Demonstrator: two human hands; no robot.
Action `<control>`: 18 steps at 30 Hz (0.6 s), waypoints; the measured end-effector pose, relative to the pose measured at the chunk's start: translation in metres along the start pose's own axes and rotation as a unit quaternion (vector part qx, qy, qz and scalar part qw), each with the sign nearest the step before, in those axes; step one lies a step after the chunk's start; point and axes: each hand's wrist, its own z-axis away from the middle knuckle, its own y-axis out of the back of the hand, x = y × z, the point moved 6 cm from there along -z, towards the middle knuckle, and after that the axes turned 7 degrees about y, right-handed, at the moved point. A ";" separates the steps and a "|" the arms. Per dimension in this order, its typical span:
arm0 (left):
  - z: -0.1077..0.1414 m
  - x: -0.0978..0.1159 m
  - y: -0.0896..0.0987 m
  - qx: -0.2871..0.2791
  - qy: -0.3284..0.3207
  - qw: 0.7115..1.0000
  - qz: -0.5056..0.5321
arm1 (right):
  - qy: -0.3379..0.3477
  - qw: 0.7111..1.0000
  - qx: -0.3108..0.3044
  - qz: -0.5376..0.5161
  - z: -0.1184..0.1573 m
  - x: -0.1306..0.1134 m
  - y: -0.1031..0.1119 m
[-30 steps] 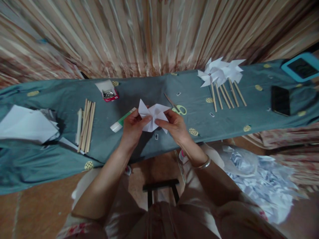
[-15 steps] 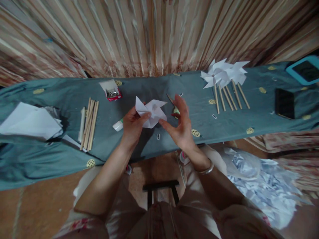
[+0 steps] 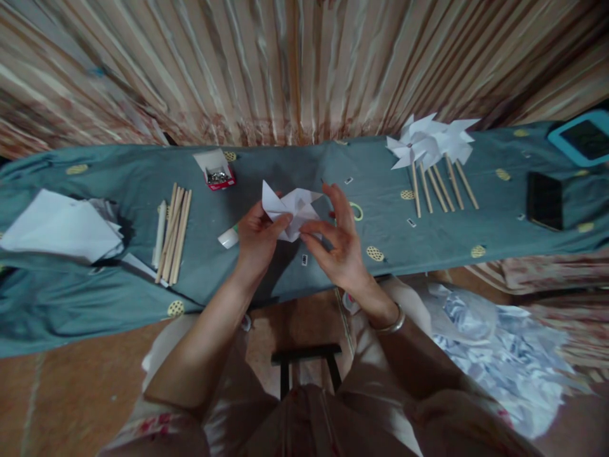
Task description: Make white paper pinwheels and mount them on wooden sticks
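Observation:
A white folded paper pinwheel (image 3: 295,209) is held over the middle of the table. My left hand (image 3: 258,240) grips its left side, with the thumb lying on the paper near the centre. At its lower right edge, my right hand (image 3: 339,249) pinches the paper between thumb and a finger, while the index finger is raised. Scissors with a pale green handle (image 3: 356,212) lie behind my right hand, mostly covered by it. A white tube (image 3: 228,238) lies just left of my left hand.
An open red box of small metal pieces (image 3: 219,178) stands behind. Wooden sticks (image 3: 175,235) and a paper stack (image 3: 61,227) lie left. Finished pinwheels (image 3: 423,143), a black phone (image 3: 545,200) and a blue-framed device (image 3: 585,136) lie right. Paper scraps (image 3: 509,355) fill a bag below.
My right hand has closed its thumb and a finger on the pinwheel's lower right edge and moved slightly left. More of the scissors' handle shows. The view has shifted slightly.

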 end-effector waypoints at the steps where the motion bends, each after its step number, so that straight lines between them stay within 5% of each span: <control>1: 0.000 0.000 -0.001 -0.002 0.001 1.000 -0.002 | -0.010 1.000 0.002 -0.004 0.000 0.001 -0.001; 18: 0.008 0.001 -0.007 -0.003 -0.016 0.999 -0.050 | -0.115 0.993 0.023 -0.003 -0.002 0.011 -0.003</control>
